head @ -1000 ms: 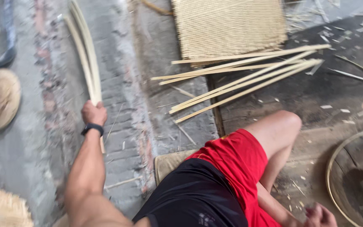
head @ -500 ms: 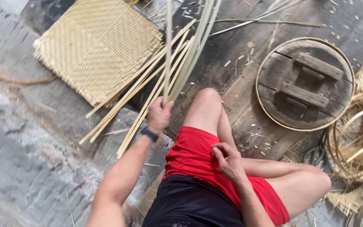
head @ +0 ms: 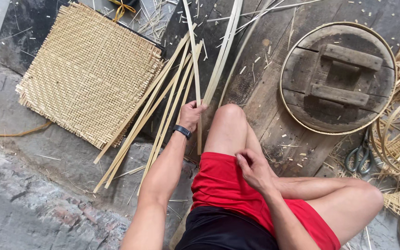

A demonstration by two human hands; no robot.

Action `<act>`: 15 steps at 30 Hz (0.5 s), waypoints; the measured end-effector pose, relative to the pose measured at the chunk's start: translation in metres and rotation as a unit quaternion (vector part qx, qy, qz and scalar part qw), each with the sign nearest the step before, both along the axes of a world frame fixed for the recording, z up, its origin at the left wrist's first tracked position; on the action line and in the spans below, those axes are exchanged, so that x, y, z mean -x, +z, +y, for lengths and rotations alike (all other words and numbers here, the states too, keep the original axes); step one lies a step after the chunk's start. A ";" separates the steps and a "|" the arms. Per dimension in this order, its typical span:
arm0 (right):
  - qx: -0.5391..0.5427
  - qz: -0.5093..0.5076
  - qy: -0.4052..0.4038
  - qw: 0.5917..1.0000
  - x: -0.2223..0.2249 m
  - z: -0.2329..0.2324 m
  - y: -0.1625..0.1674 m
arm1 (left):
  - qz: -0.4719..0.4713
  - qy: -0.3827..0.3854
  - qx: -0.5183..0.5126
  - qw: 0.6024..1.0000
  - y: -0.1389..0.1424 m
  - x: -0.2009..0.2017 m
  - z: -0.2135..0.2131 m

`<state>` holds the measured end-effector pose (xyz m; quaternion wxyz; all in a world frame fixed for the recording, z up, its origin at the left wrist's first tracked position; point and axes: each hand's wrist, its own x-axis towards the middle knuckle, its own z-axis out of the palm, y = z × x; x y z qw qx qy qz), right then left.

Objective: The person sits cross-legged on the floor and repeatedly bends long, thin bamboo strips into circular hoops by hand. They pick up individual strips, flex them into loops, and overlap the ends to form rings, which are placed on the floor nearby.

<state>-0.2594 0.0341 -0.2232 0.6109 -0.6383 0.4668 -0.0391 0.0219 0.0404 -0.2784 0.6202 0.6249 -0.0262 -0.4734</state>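
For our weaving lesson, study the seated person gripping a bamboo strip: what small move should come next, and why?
Probably draw the long pale bamboo strip back toward the lap. The left hand is closed on it while it lies apart from the loose strips beside the square woven bamboo mat; the right hand rests empty on the red shorts.

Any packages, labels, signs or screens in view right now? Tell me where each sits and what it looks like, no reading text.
None in view: no package, label, sign or lit screen.
Nearest thing: a dark wristband on the left wrist, narrow and black; whether it has a display cannot be told.
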 end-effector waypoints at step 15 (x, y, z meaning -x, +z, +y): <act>-0.018 -0.046 -0.071 0.996 -0.220 -0.099 -0.033 | 0.069 -0.075 0.041 0.994 -0.002 -0.040 0.005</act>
